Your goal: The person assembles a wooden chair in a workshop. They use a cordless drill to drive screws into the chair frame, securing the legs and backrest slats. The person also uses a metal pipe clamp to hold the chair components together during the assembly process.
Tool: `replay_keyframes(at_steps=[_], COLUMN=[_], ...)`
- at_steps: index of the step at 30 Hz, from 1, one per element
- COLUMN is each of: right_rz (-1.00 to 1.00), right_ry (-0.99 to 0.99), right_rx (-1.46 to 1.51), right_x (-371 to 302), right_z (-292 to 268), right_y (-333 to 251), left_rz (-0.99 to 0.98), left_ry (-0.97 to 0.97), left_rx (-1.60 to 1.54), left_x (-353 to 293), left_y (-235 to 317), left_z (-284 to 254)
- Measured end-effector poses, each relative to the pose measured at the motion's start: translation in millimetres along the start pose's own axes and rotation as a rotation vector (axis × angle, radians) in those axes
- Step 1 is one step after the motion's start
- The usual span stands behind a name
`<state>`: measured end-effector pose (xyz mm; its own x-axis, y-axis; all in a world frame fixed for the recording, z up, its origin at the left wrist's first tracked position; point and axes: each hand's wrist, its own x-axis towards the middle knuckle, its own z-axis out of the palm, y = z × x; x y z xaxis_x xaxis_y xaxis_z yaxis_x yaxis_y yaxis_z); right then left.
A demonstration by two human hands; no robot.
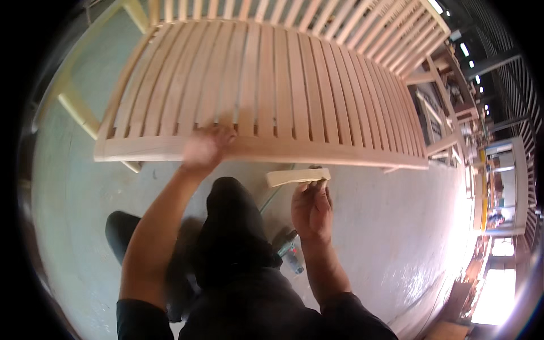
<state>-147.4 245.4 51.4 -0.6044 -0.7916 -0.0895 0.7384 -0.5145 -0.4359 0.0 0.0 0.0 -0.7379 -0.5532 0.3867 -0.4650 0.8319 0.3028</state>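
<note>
A wooden bench (260,148) with a slatted seat and slatted back lies across the upper part of the view. My left hand (208,148) is at its front rail, left of the middle, with the fingertips over the near ends of the slats. Motion blur hides whether those fingers grip anything. Just below the front rail, my right hand (313,212) is closed on a short, pale, slightly curved wooden piece (286,177). The fingers hold it near its right end, and its left end sticks out freely.
On the grey floor (391,226) between my knee and right forearm lies a teal and black power drill (288,246). A thin green cord (271,198) runs near my knee. More wooden frames (439,119) stand at the right, beside a bright opening.
</note>
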Motion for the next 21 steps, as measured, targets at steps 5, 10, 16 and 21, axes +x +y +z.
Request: replay_keyframes(at_steps=[5,10,16,21], right_rz=[0.121,0.208,-0.077,-0.379], right_ry=[-0.025,-0.145,-0.106,-0.444], right_rx=[0.239,0.306,-0.250,-1.170], right_x=[12.4,16.1,11.0,-3.4], right_z=[55.4,73.9,123.0,180.5], right_y=[30.6,64.7,112.6,149.2], left_rz=[0.027,-0.053,-0.273,-0.679], left_ry=[0.052,0.139,0.259,0.283], left_rx=[-0.035,-0.272,-1.315,-2.230], left_x=[11.4,-8.2,-63.6,-101.1], left_y=[-7.8,-17.4,10.1,-29.4], left_z=[9.9,-20.7,-122.0,-145.9])
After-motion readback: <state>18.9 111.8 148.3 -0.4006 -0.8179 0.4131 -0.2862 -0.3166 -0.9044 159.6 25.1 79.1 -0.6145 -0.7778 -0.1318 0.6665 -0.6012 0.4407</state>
